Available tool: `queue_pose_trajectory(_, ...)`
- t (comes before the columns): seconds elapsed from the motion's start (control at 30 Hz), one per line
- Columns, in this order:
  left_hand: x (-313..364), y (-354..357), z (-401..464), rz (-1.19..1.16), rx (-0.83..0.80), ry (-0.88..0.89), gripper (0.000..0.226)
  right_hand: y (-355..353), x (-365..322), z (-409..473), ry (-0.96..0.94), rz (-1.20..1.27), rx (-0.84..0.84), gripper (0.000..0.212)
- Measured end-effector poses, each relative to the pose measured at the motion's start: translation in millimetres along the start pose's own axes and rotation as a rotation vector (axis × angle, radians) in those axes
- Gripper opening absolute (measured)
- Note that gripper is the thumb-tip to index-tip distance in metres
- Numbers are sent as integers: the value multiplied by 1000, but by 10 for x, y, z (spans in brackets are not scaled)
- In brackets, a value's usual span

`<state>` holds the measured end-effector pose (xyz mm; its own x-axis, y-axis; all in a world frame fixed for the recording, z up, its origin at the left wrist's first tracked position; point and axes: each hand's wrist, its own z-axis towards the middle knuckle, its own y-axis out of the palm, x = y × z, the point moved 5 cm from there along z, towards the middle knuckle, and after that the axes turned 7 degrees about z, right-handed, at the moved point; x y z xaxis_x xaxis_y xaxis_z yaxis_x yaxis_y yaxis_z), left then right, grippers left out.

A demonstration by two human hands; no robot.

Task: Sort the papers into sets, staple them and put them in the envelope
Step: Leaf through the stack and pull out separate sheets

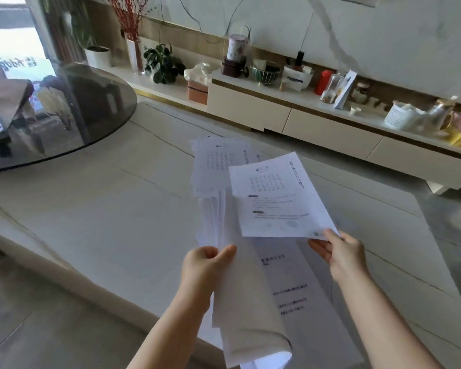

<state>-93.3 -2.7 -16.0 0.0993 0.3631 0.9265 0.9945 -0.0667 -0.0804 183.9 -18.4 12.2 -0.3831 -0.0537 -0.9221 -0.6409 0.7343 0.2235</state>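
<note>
Two hands sorting papers over a pale table [91,222].

Left hand [205,267] grips a fanned stack [240,302], sheets too overlapped to count; right hand [341,254] pinches one printed sheet [280,198] by its corner, held above a pile [213,163] and another sheet [304,288] lying on the table. A glass turntable [64,110] sits far left; the print is too small to read.

Nothing printed here is showing clearly enough to read. The sheet [280,198] held up by the right hand [341,258] is carrying a grid of small characters and short lines, all blurred. The page [298,296] lying on the surface [91,209] is showing dark text lines, too small to read. Dark lettering is showing at the window [22,62], smeared beyond reading.
</note>
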Motion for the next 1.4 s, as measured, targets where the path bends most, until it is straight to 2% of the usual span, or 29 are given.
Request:
queue_pose_trajectory(0.27, -209, 18, 133, -150, -30, -156, 31, 1082, 427, 653, 227, 150, -185, 16)
queue_pose_trajectory(0.43, -225, 82, 196, -175, -14, -194, 31, 1322, 645, 928, 303, 83, -274, 16)
queue_pose_trajectory(0.63, -236, 204, 152, -137, 36, -212, 40, 923, 673, 425, 220, -270, -324, 12)
queue_pose_trajectory(0.77, -162, 325, 35, -122, 28, -197, 51, 548, 575, -507, 135, -465, -562, 36)
queue_pose_trajectory(0.83, -128, 406, -38, -151, -11, -209, 59, 428, 541, -907, 154, -477, -683, 58)
queue_pose_trajectory(0.9, -118, 464, -95, -177, -24, -229, 54, 277, 567, -1063, 171, -505, -723, 86)
queue_pose_trajectory(0.97, -116, 492, -128, -170, -22, -244, 50, 143, 569, -1041, 190, -547, -693, 101)
queue_pose_trajectory(1.0, -124, 500, -133, -166, -20, -247, 50, 82, 550, -1002, 200, -548, -660, 99)
queue_pose_trajectory(1.13, -147, 557, -144, -181, -32, -288, 51, -111, 428, -891, 219, -457, -593, 68)
queue_pose_trajectory(1.3, -138, 699, -169, -261, -102, -308, 39, -163, 325, -1056, 150, -452, -797, 108)
queue_pose_trajectory(1.37, -129, 739, -187, -238, -119, -285, 35, -160, 341, -1071, 96, -514, -817, 106)
queue_pose_trajectory(1.4, -129, 744, -194, -227, -119, -276, 34, -202, 375, -1017, 52, -548, -738, 95)
